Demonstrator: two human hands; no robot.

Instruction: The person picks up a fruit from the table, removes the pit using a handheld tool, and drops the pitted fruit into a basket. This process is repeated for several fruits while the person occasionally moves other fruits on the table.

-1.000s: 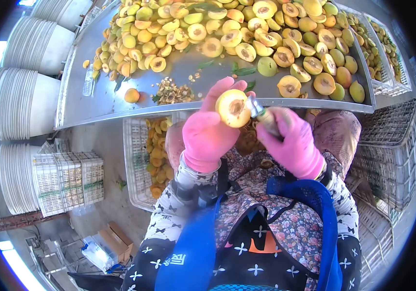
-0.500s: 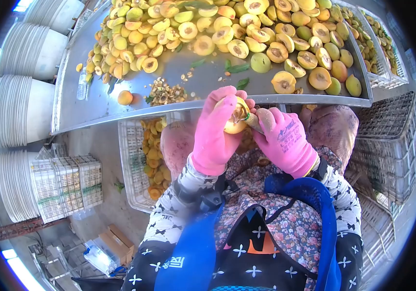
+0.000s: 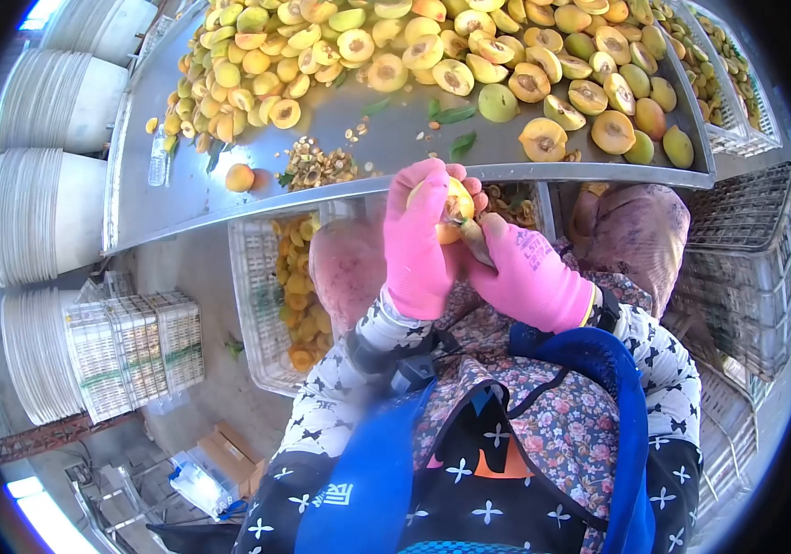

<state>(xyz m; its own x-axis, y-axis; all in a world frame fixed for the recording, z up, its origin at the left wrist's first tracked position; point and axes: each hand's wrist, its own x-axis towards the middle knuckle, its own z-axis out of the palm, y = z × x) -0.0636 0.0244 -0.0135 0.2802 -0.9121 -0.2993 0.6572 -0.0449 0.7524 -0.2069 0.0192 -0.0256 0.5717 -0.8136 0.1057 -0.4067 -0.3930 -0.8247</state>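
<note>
My left hand (image 3: 421, 245), in a pink glove with bare fingertips, is closed around a yellow halved fruit (image 3: 454, 205) just in front of the metal table's near edge. The cut face, with a brown centre, turns toward my right hand. My right hand (image 3: 534, 277), also gloved in pink, is closed on a small tool (image 3: 475, 238) whose tip meets the fruit's centre; its shape is mostly hidden by the fingers. Beyond my hands, many halved fruits (image 3: 386, 72) lie heaped on the metal table (image 3: 340, 111). A pile of pit pieces (image 3: 320, 166) sits near the table's front edge.
A crate of fruit halves (image 3: 262, 305) stands under the table at the left. Stacked white basins (image 3: 31, 217) and crates (image 3: 137, 355) line the far left. More crates (image 3: 737, 258) stand at the right. A plastic bottle (image 3: 159, 159) is on the table's left end.
The view has shifted slightly. My right hand has tilted and moved a little lower and left against the fruit, and the fruit's cut face has turned more toward the right.
</note>
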